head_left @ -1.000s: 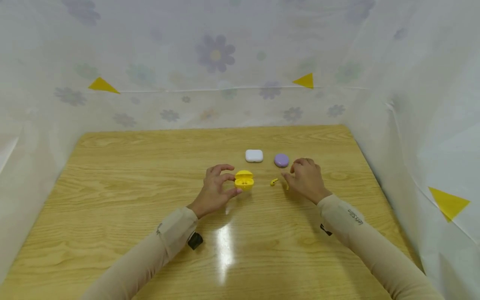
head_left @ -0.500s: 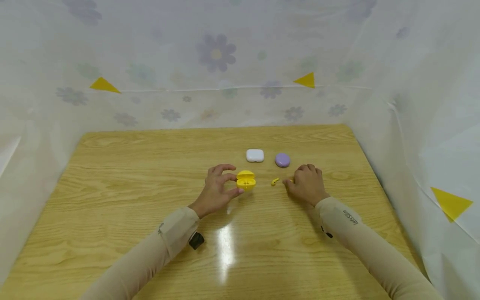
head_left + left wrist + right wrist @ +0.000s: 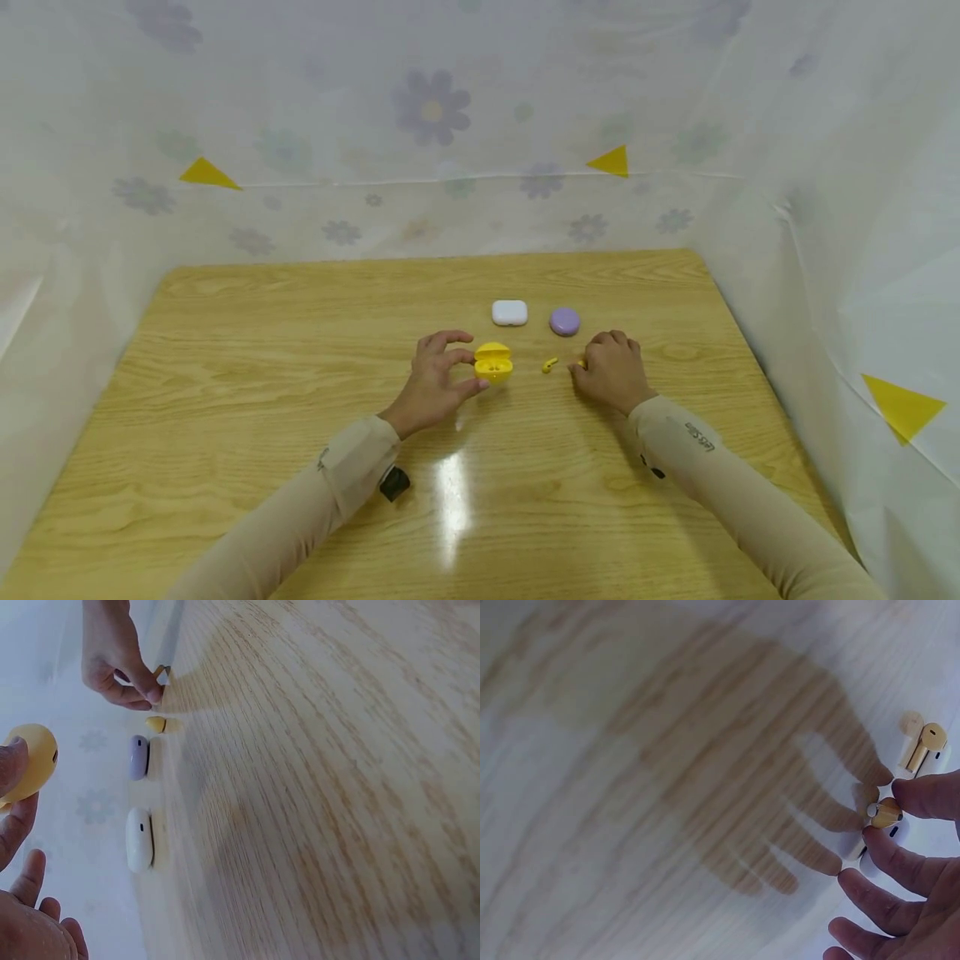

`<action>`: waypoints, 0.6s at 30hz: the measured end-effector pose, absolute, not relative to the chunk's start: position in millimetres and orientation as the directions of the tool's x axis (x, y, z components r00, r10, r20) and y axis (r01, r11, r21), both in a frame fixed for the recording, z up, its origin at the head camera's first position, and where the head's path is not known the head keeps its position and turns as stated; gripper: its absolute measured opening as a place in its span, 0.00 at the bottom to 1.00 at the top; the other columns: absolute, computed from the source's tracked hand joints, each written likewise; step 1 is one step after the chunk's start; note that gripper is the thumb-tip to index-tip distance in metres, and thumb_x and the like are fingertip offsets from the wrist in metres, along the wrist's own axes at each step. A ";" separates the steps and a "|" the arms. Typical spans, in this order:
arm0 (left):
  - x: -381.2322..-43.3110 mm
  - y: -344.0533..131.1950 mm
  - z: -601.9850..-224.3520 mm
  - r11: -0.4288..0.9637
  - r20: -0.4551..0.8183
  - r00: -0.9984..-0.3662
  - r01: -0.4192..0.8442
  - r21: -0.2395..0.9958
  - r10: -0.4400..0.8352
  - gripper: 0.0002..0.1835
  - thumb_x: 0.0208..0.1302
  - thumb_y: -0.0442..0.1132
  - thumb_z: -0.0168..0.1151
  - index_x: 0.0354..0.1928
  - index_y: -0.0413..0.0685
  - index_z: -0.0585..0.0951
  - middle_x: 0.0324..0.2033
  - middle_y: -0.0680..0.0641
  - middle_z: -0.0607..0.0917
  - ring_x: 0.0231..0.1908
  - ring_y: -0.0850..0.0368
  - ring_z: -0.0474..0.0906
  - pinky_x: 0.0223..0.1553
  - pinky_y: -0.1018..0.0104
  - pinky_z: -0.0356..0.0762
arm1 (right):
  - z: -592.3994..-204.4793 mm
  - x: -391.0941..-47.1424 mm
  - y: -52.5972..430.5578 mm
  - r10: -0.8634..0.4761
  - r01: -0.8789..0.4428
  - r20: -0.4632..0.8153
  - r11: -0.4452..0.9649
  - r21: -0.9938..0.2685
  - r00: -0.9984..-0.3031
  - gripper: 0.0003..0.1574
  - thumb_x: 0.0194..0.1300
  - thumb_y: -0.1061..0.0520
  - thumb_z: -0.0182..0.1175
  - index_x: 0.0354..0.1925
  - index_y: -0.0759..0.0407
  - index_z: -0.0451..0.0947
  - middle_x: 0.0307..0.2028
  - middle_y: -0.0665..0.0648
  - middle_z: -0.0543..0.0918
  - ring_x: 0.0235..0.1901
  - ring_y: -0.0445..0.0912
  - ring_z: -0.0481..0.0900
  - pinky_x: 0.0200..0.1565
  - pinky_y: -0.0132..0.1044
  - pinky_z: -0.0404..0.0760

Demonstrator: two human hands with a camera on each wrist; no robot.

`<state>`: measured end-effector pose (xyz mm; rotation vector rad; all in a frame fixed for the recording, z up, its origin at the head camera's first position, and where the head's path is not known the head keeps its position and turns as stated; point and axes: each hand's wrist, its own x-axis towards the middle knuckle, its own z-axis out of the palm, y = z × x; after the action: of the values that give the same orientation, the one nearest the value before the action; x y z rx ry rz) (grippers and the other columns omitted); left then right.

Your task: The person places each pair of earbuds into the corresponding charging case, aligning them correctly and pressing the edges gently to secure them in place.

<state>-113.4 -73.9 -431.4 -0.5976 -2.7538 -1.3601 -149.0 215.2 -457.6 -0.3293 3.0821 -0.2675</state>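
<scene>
My left hand (image 3: 435, 387) holds a yellow earbud case (image 3: 492, 372) between thumb and fingers, its lid raised and its hollow facing me. The left wrist view shows the back of this case (image 3: 39, 761), lifted off the table. With thumb and forefinger, my right hand (image 3: 613, 372) pinches a yellow earbud (image 3: 887, 814) at the table surface; in the head view the fingers mostly hide it. A second yellow earbud (image 3: 550, 365) lies on the wood between the case and my right hand.
Behind the hands, a white earbud case (image 3: 510, 313) and a round purple case (image 3: 565, 322) sit with lids down on the wooden table (image 3: 262, 350). Pale flowered sheeting (image 3: 360, 133) hangs at the back, and plain sheeting encloses the sides.
My right hand has lowered beside the right-hand earbud and its thumb and forefinger have closed on it. The left hand and the yellow case stay nearly in place.
</scene>
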 end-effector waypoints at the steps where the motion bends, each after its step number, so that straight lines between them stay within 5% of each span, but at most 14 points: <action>1: -113.5 -73.8 -431.6 0.548 0.176 -0.927 0.341 0.764 0.331 0.12 0.53 0.41 0.72 0.39 0.44 0.84 0.58 0.45 0.74 0.63 0.42 0.60 0.64 0.39 0.55 | -457.9 -149.2 215.4 -0.213 -0.207 -0.013 0.963 -0.175 -0.977 0.23 0.61 0.45 0.62 0.15 0.56 0.74 0.47 0.66 0.83 0.55 0.66 0.73 0.55 0.66 0.68; 11: -113.3 -72.8 -430.7 0.540 0.187 -0.924 0.350 0.765 0.333 0.12 0.53 0.41 0.72 0.38 0.44 0.84 0.58 0.42 0.74 0.62 0.42 0.60 0.64 0.39 0.55 | -451.7 -149.2 214.0 -0.199 -0.198 0.021 0.950 -0.243 -0.980 0.22 0.59 0.46 0.62 0.18 0.58 0.73 0.47 0.66 0.82 0.56 0.64 0.72 0.55 0.66 0.68; 18: -112.4 -70.7 -430.0 0.527 0.211 -0.919 0.368 0.766 0.334 0.12 0.52 0.40 0.72 0.37 0.43 0.84 0.57 0.42 0.74 0.61 0.41 0.61 0.63 0.39 0.55 | -440.3 -146.2 204.4 -0.265 -0.342 0.275 0.894 -0.289 -0.924 0.20 0.54 0.47 0.69 0.21 0.61 0.78 0.40 0.64 0.84 0.49 0.60 0.77 0.46 0.60 0.76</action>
<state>-112.4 -70.7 -430.0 -0.6231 -2.7114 -1.3748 -146.2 204.4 -440.3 -0.5330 3.2807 -0.5714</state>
